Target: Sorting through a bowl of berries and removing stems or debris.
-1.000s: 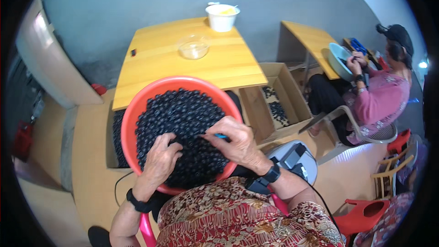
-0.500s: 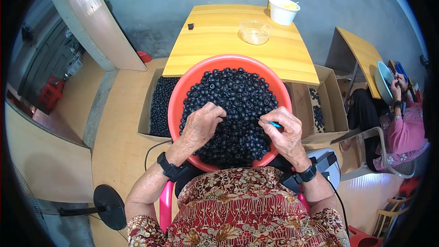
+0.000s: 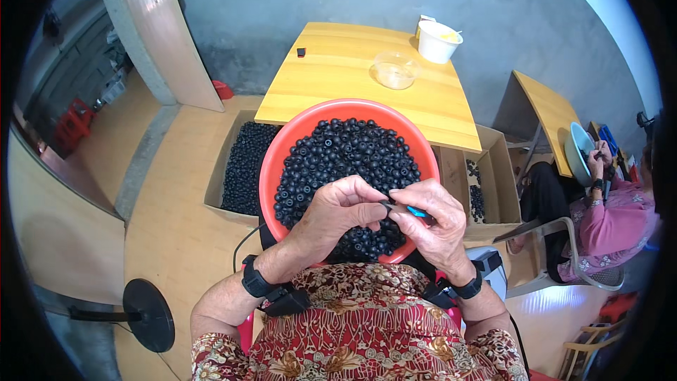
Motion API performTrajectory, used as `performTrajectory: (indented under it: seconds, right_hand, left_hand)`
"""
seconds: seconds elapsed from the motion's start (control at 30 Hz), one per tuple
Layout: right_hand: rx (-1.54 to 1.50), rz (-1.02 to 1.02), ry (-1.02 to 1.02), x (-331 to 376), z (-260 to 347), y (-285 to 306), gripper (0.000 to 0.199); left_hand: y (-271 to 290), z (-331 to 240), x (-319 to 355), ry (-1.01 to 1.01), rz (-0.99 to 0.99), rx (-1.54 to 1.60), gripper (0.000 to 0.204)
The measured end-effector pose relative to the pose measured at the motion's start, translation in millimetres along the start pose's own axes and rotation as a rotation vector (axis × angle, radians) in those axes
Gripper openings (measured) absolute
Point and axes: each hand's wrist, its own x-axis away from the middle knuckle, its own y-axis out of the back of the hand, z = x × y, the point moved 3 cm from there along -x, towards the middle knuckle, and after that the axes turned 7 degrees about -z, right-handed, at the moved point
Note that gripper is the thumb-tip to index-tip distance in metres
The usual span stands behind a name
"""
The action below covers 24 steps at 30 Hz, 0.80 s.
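Nearest the camera, the person's patterned red sleeves and two wrists with black bands came up from the lower edge. The left hand [image 3: 337, 213] was curled, its fingers [image 3: 369, 206] pinched on something small and dark that met the tip of the tool; what exactly it was could not be told. The right hand [image 3: 436, 224] was closed around a small blue-handled tool [image 3: 415, 211], with the thumb laid along it, and the two hands touched at the fingertips.

Both hands hovered over the near rim of a round red basin [image 3: 275, 162] heaped with small dark round fruits [image 3: 345, 155] (glossy, almost black). The basin sat against the near edge of the yellow wooden bench [image 3: 331, 77].

To the left, on the floor, an open cardboard box [image 3: 224, 169] held more of the same fruits. To the right stood another cardboard box [image 3: 497, 169] with only a few.

Farther off, near the bench's far right corner, stood a clear plastic bowl [image 3: 395, 70] and beyond it a white cup [image 3: 437, 41]. A small dark object [image 3: 301, 52] lay near the far left edge.

At the right edge another person in pink [image 3: 613, 219] sat with a pale blue bowl [image 3: 580, 152].
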Motion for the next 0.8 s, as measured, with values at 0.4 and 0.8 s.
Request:
performTrajectory:
  seconds: [0.4,0.8]
  right_hand:
    - [-0.034,-0.021,-0.03,-1,9,1,0.03]
    - [0.203,-0.075,0.293,6,10,-2,0.043]
  left_hand:
    - [-6,-1,3,0.046,0.068,0.125,0.016]
    - [-4,16,1,0.083,0.037,0.296,0.016]
